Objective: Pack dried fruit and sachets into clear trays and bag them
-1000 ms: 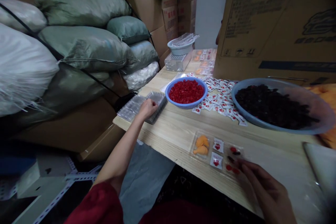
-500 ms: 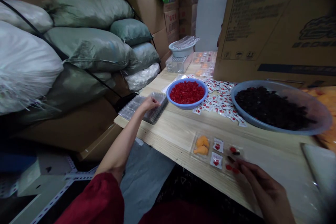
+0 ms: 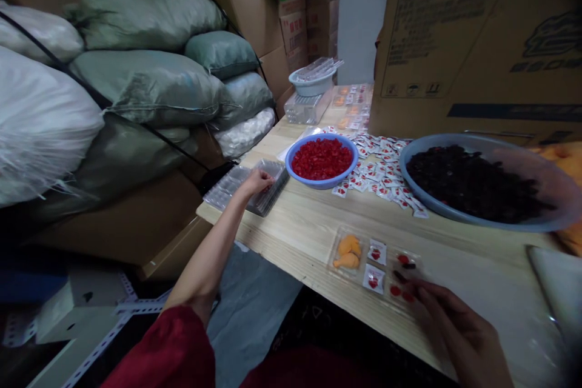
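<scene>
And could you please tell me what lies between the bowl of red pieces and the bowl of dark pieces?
In the head view, a scatter of small white packets with red marks lies between them.

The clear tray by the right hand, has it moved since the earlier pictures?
No. Judged against the wooden table and the red-filled bowl, the clear tray keeps its place.
</scene>
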`<state>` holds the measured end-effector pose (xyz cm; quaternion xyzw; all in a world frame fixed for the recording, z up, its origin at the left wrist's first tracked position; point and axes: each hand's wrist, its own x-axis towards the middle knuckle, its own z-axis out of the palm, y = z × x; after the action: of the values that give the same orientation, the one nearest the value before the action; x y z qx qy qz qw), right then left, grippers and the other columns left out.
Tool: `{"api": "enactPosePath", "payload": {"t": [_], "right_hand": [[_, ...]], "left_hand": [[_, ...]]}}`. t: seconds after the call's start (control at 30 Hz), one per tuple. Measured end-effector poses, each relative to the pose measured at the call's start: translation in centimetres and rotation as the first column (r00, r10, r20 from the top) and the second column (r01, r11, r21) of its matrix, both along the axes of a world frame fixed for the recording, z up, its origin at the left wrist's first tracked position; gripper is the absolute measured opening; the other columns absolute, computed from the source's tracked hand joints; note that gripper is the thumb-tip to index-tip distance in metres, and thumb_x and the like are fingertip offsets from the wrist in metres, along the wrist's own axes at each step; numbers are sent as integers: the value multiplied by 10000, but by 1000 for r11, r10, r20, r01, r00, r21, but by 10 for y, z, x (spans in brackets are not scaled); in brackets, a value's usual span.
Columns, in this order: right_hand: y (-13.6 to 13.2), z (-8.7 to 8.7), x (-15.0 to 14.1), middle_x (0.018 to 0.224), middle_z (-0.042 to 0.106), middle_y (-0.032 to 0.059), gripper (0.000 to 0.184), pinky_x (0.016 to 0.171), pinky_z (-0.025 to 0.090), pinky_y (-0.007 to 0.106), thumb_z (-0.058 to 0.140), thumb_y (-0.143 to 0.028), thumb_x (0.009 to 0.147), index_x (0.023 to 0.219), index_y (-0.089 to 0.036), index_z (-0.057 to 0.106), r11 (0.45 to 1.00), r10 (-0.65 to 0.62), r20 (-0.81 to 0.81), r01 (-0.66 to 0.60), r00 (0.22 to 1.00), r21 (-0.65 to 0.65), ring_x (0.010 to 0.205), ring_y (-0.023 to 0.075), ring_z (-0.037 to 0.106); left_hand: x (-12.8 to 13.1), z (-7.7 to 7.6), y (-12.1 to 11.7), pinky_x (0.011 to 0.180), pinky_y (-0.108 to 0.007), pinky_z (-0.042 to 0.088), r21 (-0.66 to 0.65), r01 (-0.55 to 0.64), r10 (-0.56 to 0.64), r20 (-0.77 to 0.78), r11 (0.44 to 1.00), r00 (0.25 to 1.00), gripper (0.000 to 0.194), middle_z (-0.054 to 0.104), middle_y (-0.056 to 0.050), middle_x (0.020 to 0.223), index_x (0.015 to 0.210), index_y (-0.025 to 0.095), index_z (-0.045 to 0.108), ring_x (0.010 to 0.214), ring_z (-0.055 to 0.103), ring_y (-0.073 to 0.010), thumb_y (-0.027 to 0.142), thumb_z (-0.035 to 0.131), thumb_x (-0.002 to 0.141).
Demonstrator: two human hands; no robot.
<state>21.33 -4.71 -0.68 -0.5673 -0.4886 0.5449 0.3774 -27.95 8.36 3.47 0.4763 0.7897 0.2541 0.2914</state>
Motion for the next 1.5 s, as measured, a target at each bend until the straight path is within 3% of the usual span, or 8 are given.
{"api": "enactPosePath", "payload": {"t": [0.33,0.47,0.6,0.93,1.2,1.3,1.4,1.5], "right_hand": [[-6,3,2,1205,715,67,489,1150,361,478,700,-644,714,1006,-258,769,1000,-11,32,10,999,14,1226,352,590],[-8,2,1,1174,728,66,493,1101,436,423,703,-654,700,966,-245,777,999,-31,50,30,998,21,1203,340,611],[-9,3,-4,1199,719,64,496,1106,429,411,711,-641,700,996,-249,772,1000,-14,27,13,1000,10,1216,331,605],[-4,-8,-13,1168,728,74,531,1140,379,440,722,-669,669,973,-236,775,999,18,32,-16,999,-48,1196,344,609],[-5,-8,-17,1154,733,74,540,1089,443,364,725,-657,678,997,-224,770,998,7,42,-4,999,-65,1184,316,623],[-7,-6,-17,1167,730,75,547,1096,436,371,733,-663,659,988,-228,780,998,-3,31,5,1000,-65,1189,322,621],[-9,-6,-15,1184,724,73,535,1113,419,383,743,-654,658,992,-239,785,997,-12,-6,12,1000,-72,1230,329,592],[-14,-7,-27,1165,731,75,484,1113,419,386,763,-615,684,998,-247,781,995,12,-72,-19,997,-100,1245,322,581]], "left_hand": [[8,6,-3,537,-238,430,-28,8,-13,-189,1000,982,222,571,0,526,620,153,632,508,527,-123,347,661,724],[13,8,0,602,-253,434,-46,-1,-15,-353,999,936,99,604,-27,550,628,170,660,628,600,-179,257,678,673],[20,14,-3,658,-263,426,-40,14,-31,-479,999,877,71,660,-59,656,655,180,663,746,626,-215,247,683,667],[31,22,-23,696,-255,438,-75,61,-92,-548,995,831,182,736,-99,804,824,140,732,800,650,-215,245,589,784],[39,25,0,737,-309,468,-148,-24,-65,-565,989,823,120,745,-125,827,783,154,725,826,671,-259,212,691,684],[40,31,-2,732,-297,461,-97,-26,-33,-557,995,830,70,730,-111,789,737,162,696,830,664,-252,208,690,685],[40,49,-23,713,-280,449,18,-23,29,-553,1000,833,94,701,-91,772,775,160,665,801,645,-224,234,608,779],[56,69,-59,675,-249,441,309,-15,148,-413,951,898,151,655,-48,802,889,164,610,718,597,-158,267,499,886]]}}
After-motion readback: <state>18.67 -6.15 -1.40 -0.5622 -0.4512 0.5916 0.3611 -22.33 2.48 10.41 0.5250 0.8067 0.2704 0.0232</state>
